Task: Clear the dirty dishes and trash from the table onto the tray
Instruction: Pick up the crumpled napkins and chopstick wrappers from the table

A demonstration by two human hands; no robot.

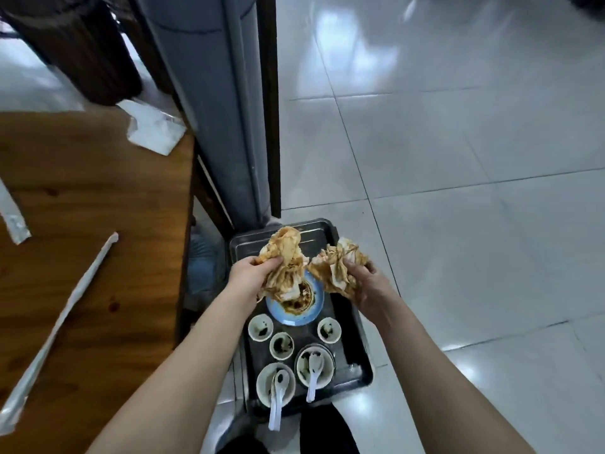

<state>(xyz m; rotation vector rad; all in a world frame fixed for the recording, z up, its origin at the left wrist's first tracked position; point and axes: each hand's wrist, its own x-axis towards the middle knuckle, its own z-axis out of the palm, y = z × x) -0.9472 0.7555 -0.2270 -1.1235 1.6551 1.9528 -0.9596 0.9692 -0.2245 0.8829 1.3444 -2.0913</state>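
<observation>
A dark metal tray point(357, 371) sits low beside the wooden table point(82, 198). On it lie a blue plate point(294, 317) smeared with sauce, three small cups and two bowls, each with a white spoon point(276, 401). My left hand point(252, 273) grips a crumpled, sauce-stained napkin wad point(284, 253) above the plate. My right hand point(363, 283) grips a second stained napkin wad point(337, 263) just to the right of it, over the tray.
On the table lie a long white paper wrapper point(65, 316), another wrapper strip point(13, 221) at the left edge and a white plastic packet point(154, 129) at the far corner. A grey padded bench back point(216, 109) stands behind the tray. Glossy tiled floor point(458, 158) spreads to the right.
</observation>
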